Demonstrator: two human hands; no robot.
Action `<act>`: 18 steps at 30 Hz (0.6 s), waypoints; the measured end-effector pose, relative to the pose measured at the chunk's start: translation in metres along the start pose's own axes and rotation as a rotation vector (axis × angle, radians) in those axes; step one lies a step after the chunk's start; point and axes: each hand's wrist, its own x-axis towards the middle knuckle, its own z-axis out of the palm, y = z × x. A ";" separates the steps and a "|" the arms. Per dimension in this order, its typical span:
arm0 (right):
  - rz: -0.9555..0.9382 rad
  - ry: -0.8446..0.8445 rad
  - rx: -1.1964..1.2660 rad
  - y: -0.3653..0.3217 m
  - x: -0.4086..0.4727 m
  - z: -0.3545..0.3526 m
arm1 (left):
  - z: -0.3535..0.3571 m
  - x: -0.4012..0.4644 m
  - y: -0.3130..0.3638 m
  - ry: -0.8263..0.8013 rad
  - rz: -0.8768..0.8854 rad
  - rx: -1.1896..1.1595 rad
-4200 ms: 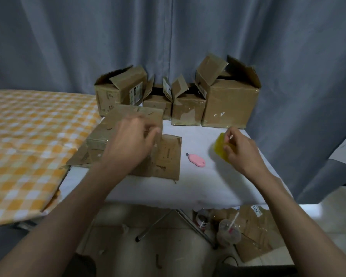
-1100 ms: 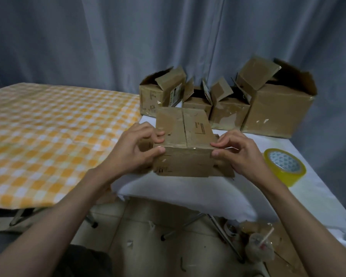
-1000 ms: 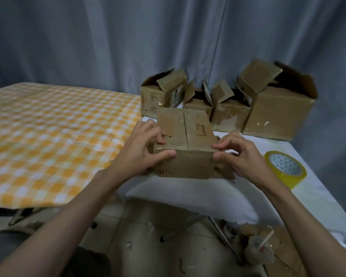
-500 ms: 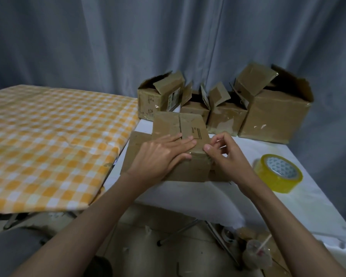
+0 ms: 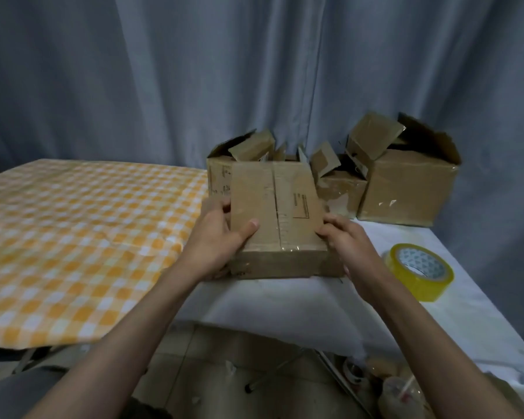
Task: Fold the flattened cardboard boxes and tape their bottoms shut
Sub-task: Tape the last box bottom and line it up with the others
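I had the cardboard box (image 5: 277,219) standing at the near edge of the white-covered table (image 5: 285,300), its two bottom flaps folded flat on top and meeting along a centre seam with a strip of clear tape over it. My left hand (image 5: 217,240) gripped the box's left side, thumb curled onto the top flap and the other fingers wrapped round the far left edge. My right hand (image 5: 350,241) held the right side, its fingers curled against the box's right edge and wall. A roll of yellow tape (image 5: 419,275) lay flat near the table's right edge, well apart from the box and from my right hand. Along the far edge stood a row of finished boxes (image 5: 403,184) with their top flaps up, just behind the one I held. To the left, a table with an orange checked cloth (image 5: 73,237) butted against the white one. A grey curtain (image 5: 194,77) hung behind everything.
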 end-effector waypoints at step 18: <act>0.093 -0.115 0.128 0.015 -0.024 -0.024 | -0.022 -0.023 -0.008 0.005 -0.180 -0.540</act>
